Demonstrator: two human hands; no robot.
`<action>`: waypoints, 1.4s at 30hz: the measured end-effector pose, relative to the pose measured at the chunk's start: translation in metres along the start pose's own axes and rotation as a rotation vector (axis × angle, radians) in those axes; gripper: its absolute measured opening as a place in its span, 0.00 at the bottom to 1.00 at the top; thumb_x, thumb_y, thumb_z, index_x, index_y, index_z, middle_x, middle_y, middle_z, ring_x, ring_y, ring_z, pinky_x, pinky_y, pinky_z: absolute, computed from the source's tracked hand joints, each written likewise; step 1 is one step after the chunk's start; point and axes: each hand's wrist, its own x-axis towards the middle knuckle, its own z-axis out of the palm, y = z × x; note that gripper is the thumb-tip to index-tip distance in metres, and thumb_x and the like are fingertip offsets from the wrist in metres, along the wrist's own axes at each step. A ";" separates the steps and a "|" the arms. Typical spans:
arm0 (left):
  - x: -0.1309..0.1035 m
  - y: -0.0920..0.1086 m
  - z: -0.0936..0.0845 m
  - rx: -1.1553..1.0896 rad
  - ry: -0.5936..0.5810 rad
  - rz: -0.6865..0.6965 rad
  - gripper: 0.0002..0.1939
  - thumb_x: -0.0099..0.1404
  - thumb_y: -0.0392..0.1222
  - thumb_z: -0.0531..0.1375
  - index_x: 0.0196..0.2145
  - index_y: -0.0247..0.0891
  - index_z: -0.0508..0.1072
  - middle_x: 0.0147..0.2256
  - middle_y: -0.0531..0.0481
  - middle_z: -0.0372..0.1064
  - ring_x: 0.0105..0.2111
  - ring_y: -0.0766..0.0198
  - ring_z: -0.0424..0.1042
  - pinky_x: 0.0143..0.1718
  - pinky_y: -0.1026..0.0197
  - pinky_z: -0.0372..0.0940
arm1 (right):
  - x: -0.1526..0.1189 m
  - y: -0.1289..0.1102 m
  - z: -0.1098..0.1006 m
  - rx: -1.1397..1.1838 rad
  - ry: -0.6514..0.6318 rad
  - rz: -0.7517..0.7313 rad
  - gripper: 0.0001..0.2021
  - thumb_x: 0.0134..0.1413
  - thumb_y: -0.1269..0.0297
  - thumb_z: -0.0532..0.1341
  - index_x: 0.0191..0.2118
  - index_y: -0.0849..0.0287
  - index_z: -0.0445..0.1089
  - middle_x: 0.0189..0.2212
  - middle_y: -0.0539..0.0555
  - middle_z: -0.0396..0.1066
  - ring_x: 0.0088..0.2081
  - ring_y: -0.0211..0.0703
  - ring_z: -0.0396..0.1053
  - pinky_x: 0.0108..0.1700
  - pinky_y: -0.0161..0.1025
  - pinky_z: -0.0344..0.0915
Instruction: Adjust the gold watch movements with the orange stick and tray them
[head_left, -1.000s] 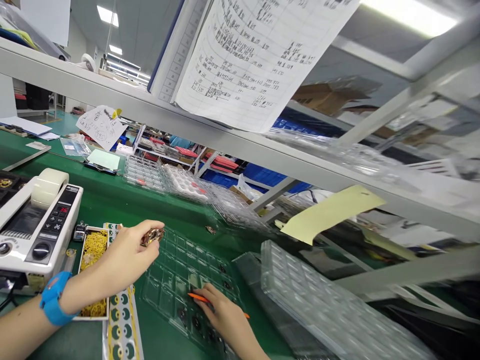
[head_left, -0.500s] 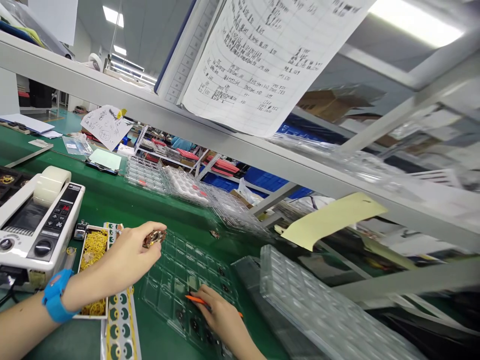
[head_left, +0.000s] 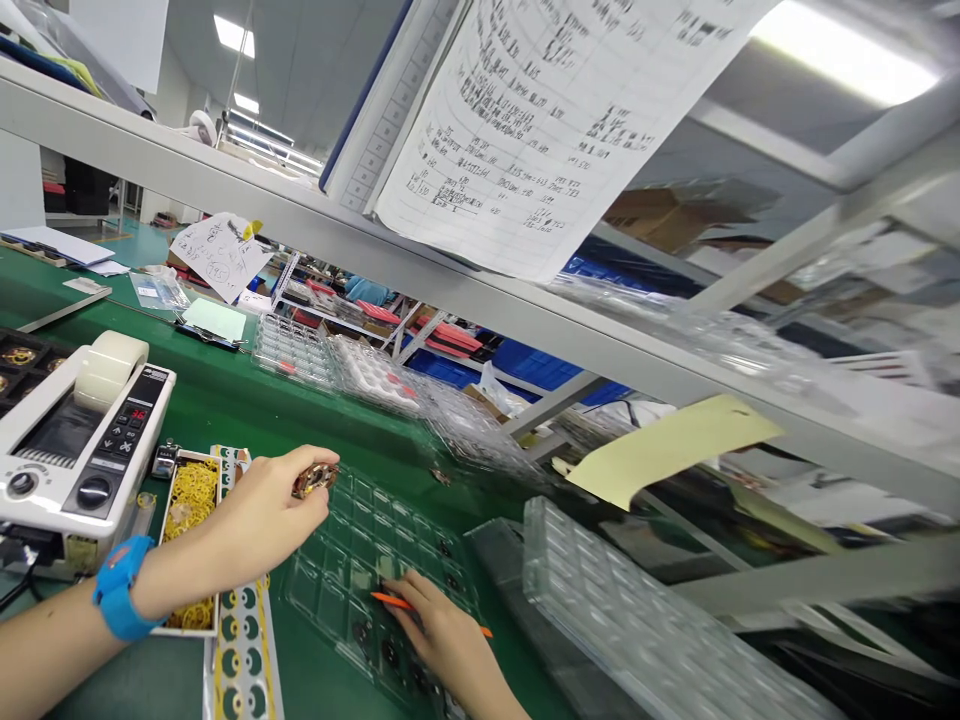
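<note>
Between the thumb and fingers of my left hand (head_left: 274, 515) is a small round copper-coloured part (head_left: 315, 480), held up above the far left edge of a clear plastic tray (head_left: 352, 550). A blue band (head_left: 124, 590) circles that wrist. Lower and to the right, my right hand (head_left: 442, 630) is closed round a thin orange pointed tool (head_left: 391, 600), whose exact kind I cannot make out. That hand is over the tray, and its fingertips are close to the compartments. Dark round parts (head_left: 390, 650) sit in some of the compartments near it.
At left stands a tape dispenser (head_left: 94, 490) beside a white box of yellow bits (head_left: 191, 500). A sticker strip (head_left: 244, 660) lies next to the box. Stacked clear trays (head_left: 637, 620) rise at right. A grey shelf beam (head_left: 450, 280) crosses above, with a yellow paper (head_left: 667, 445) hanging.
The view has shifted slightly, so most things appear a little further right. The copper-coloured part looks slightly turned in my left hand. My right hand has hardly moved.
</note>
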 end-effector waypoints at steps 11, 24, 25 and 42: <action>0.000 0.006 -0.002 0.017 -0.001 0.000 0.22 0.67 0.43 0.52 0.57 0.43 0.68 0.30 0.53 0.65 0.23 0.67 0.55 0.23 0.63 0.49 | 0.006 -0.003 -0.005 0.068 -0.024 0.113 0.18 0.60 0.55 0.50 0.41 0.52 0.76 0.37 0.55 0.73 0.35 0.48 0.75 0.34 0.39 0.69; -0.002 0.007 -0.003 0.022 0.015 0.004 0.24 0.66 0.43 0.52 0.58 0.41 0.69 0.29 0.53 0.67 0.23 0.64 0.57 0.23 0.63 0.51 | 0.010 -0.002 0.005 0.076 0.097 0.216 0.14 0.56 0.56 0.51 0.26 0.54 0.68 0.26 0.54 0.73 0.28 0.49 0.74 0.28 0.38 0.65; -0.002 0.008 -0.003 0.027 0.016 0.004 0.24 0.66 0.43 0.52 0.58 0.41 0.69 0.29 0.52 0.68 0.23 0.64 0.57 0.23 0.63 0.51 | 0.009 -0.003 0.005 0.081 0.108 0.213 0.14 0.56 0.56 0.50 0.26 0.54 0.67 0.25 0.54 0.72 0.26 0.48 0.74 0.27 0.38 0.64; -0.001 0.017 -0.008 0.024 -0.091 0.008 0.16 0.57 0.51 0.63 0.37 0.37 0.80 0.36 0.47 0.76 0.36 0.56 0.71 0.34 0.61 0.61 | 0.051 -0.160 -0.136 0.227 0.616 -0.499 0.05 0.62 0.71 0.58 0.36 0.57 0.70 0.27 0.50 0.68 0.26 0.35 0.67 0.25 0.31 0.62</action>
